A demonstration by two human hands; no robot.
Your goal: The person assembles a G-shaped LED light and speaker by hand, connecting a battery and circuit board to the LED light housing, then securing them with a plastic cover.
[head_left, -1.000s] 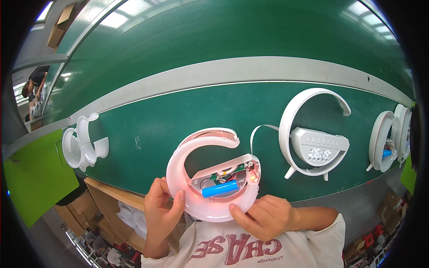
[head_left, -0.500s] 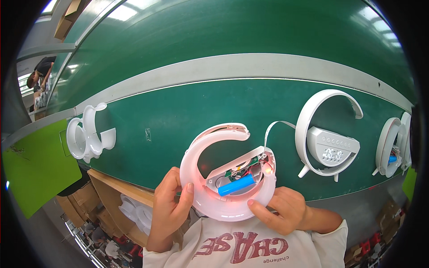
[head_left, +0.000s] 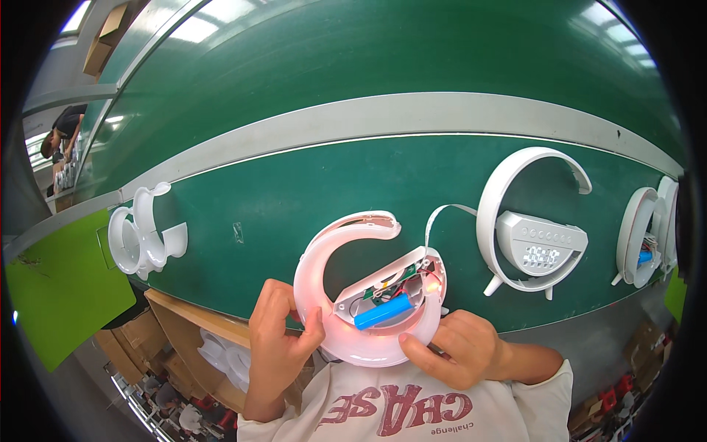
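Grip on the glowing pink ring lamp (head_left: pixel 368 295) has been kept by the left hand (head_left: pixel 276 335) and right hand (head_left: pixel 456 350), fingers clamped on its rim, while it has been lifted closer over the green worktop (head_left: pixel 294 199), its blue battery (head_left: pixel 383 311) left exposed.

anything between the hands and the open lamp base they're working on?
Nothing visible. The left hand grips the glowing pink ring lamp at its left edge; the right hand touches its lower right rim. The blue battery lies exposed in the open base.
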